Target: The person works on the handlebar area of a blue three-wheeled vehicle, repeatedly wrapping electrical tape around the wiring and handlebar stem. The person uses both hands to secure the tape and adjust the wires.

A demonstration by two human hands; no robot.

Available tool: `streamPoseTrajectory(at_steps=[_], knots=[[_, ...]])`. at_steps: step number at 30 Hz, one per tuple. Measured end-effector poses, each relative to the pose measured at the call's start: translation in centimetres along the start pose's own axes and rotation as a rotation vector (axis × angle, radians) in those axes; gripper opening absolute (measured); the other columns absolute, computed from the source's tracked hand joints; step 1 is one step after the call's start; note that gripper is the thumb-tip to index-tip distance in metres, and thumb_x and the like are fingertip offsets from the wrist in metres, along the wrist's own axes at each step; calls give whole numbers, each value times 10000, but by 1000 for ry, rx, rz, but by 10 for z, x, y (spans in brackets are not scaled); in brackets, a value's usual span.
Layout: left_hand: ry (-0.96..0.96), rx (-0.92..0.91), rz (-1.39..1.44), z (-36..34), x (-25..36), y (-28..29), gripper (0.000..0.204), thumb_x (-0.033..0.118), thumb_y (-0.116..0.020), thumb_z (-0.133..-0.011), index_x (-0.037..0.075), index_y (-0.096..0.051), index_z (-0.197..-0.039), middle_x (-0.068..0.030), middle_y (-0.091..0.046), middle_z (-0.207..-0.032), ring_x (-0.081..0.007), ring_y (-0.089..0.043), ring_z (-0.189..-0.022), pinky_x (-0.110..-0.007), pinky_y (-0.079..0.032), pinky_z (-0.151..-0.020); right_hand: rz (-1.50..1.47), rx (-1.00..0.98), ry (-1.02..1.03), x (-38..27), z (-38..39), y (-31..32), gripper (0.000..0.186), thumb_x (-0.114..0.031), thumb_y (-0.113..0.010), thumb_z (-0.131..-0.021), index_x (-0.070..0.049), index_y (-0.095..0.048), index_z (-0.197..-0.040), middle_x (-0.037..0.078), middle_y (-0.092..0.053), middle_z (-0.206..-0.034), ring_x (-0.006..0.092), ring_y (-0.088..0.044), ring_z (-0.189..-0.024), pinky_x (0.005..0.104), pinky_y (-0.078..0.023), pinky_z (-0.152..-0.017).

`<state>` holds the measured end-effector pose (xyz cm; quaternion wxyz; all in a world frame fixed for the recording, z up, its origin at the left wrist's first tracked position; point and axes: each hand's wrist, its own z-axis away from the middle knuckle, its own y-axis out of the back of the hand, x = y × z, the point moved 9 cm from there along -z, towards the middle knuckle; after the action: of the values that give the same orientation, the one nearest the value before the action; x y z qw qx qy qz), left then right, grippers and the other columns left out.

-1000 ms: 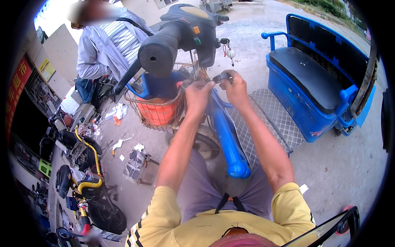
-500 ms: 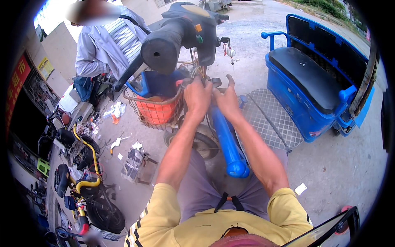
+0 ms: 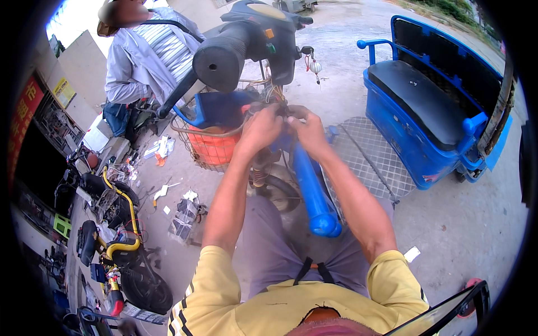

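Note:
Both my hands are at the steering column of a blue tricycle, below its black handlebar (image 3: pixel 246 47). My left hand (image 3: pixel 262 129) has its fingers curled together beside a bundle of thin coloured wires (image 3: pixel 274 92). Close against it, my right hand (image 3: pixel 308 130) is bent inward, thumb and fingers drawn together. A small dark part shows between the fingertips, too covered to name. Beneath the hands, the blue frame tube (image 3: pixel 308 185) slopes toward my knees. A key with a round charm (image 3: pixel 315 66) hangs from the handlebar.
A wire basket (image 3: pixel 210 151) holding an orange container is left of my hands. The blue seat box (image 3: pixel 409 112) with a black cushion stands right, beside the metal footboard (image 3: pixel 364 157). A person (image 3: pixel 145 56) is at far left. A yellow-framed bike (image 3: pixel 126 224) and litter lie left.
My right hand has turned inward, its raised finger now folded toward the left hand. The left hand has shifted slightly and rolled over, covering more of the basket's edge.

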<state>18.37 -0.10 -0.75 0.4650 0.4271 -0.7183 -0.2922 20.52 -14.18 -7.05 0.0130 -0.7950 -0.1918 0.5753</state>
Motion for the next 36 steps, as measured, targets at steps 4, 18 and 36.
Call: streamPoseTrajectory(at_steps=[4, 18, 36], knots=[[-26, 38, -125, 10, 14, -2, 486, 287, -725, -931, 61, -708, -1362, -182, -804, -922, -392, -787, -936, -507, -599, -827, -69, -26, -15, 10, -6, 2, 296, -21, -611, -1056, 47, -695, -1331, 46, -691, -978, 134, -671, -883, 315, -575, -788], [107, 243, -473, 30, 45, 25, 400, 297, -768, -929, 1, -670, -1179, -238, -786, -1022, -443, -772, -914, -540, -610, -796, 46, 7, 0, 13, -6, 5, 372, -69, -636, -1047, 65, -661, -1393, 108, -738, -1034, 150, -668, -841, 330, -557, -766], [-134, 405, 141, 9, 81, 50, 407, 163, -781, -914, -62, -679, -1238, -233, -775, -1120, -342, -772, -974, -431, -596, -870, 454, 53, 539, -90, -7, 15, 310, -15, -703, -962, 51, -699, -1265, 217, -736, -1190, 355, -761, -1042, 415, -599, -885]])
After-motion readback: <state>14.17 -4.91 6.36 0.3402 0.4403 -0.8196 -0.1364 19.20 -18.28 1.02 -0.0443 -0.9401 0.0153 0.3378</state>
